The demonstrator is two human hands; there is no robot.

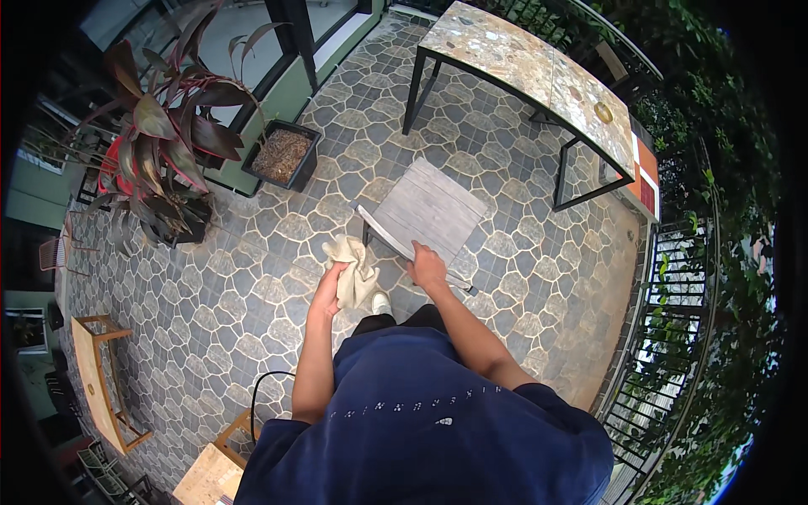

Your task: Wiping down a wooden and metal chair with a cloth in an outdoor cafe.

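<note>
A crumpled beige cloth [352, 263] is bunched in my left hand [328, 290], fingers closed round it, its loose end hanging down. Just ahead of me stands a chair [436, 207] with a grey wood-grain seat and a dark frame. My right hand [428, 267] grips the near edge of its backrest, right of the middle; the fingertips reach over toward the seat. The cloth hangs close to the left end of that backrest. Below it one white shoe [381, 303] of mine shows on the floor.
A long stone-patterned table [505, 46] with black legs stands at the far right, a round yellowish dish [603, 113] on it. Planter [284, 156] and large red-leaved plant [160, 135] are at left. A wooden bench [97, 383] stands lower left; a railing [673, 311] runs along the right.
</note>
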